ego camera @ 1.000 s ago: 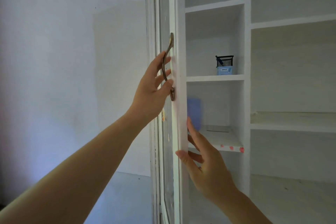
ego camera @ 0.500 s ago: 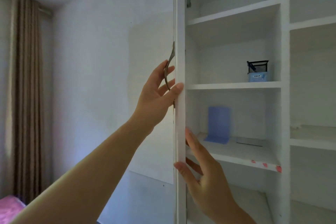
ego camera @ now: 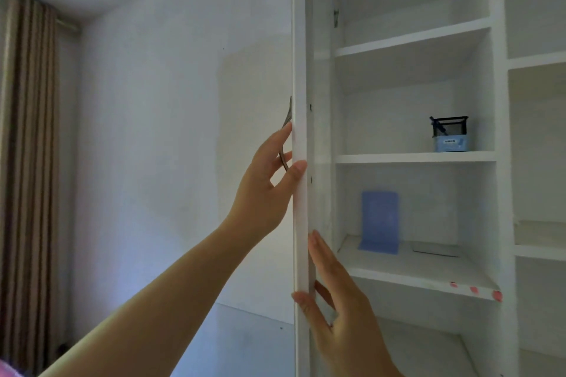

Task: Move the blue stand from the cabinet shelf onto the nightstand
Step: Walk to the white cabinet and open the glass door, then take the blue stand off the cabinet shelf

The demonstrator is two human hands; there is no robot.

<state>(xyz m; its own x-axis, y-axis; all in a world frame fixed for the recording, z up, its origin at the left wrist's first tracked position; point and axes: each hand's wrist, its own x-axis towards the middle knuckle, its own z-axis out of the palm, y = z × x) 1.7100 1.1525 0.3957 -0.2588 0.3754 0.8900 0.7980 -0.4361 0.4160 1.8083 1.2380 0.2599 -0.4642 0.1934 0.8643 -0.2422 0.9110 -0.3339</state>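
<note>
The blue stand (ego camera: 379, 220) stands upright at the back left of a white cabinet shelf (ego camera: 428, 280), its foot lying flat toward me. The cabinet door (ego camera: 301, 70) is swung open and shows edge-on. My left hand (ego camera: 263, 193) holds the door's metal handle (ego camera: 287, 119), thumb pressed on the door edge. Lower down, my right hand (ego camera: 340, 309) rests with straight fingers against the inner side of the door edge, thumb at its front. Neither hand touches the stand. The nightstand is out of view.
One shelf up sits a black mesh pen holder with a blue base (ego camera: 449, 135). A thin flat item (ego camera: 435, 251) lies right of the stand. More white shelves (ego camera: 539, 251) lie to the right. A brown curtain (ego camera: 30, 162) hangs at far left.
The door has swung further open to the left, uncovering the blue stand and its shelf. Both hands stayed on the door.
</note>
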